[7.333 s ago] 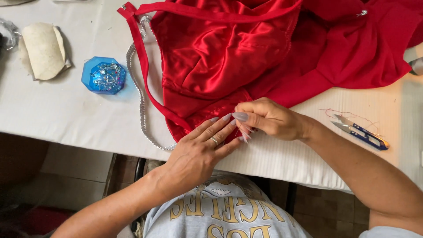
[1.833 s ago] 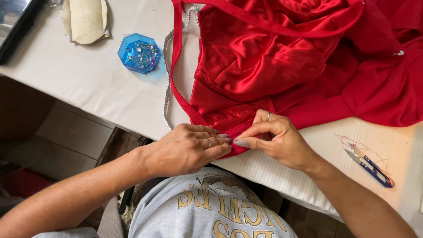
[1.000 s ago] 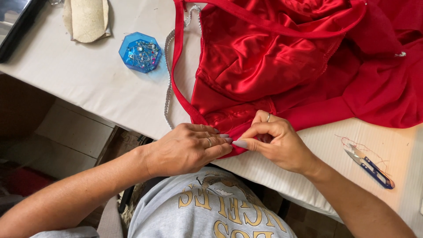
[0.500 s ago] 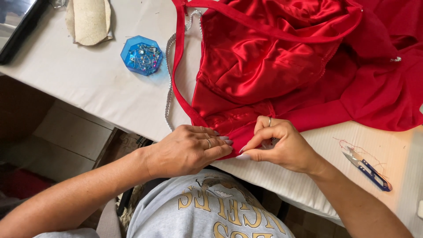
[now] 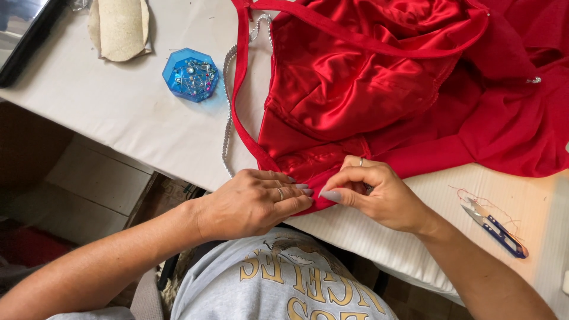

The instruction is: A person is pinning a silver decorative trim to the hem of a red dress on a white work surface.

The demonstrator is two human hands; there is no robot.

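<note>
While the left hand (image 5: 252,201) presses flat on the shiny red satin garment (image 5: 367,89) at its lowest hem, the right hand (image 5: 376,195) pinches that hem shut between thumb and forefinger. Beyond the garment's strap sits a blue pin box (image 5: 190,74). Soft and slippery, it looks best gripped at the stitched edge.

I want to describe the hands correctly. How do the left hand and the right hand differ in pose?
The left hand lies flat, fingers stretched, pressing the red garment at the table edge. The right hand is curled, its fingertips pinching the garment's edge. Both touch the same corner and wear rings.
</note>
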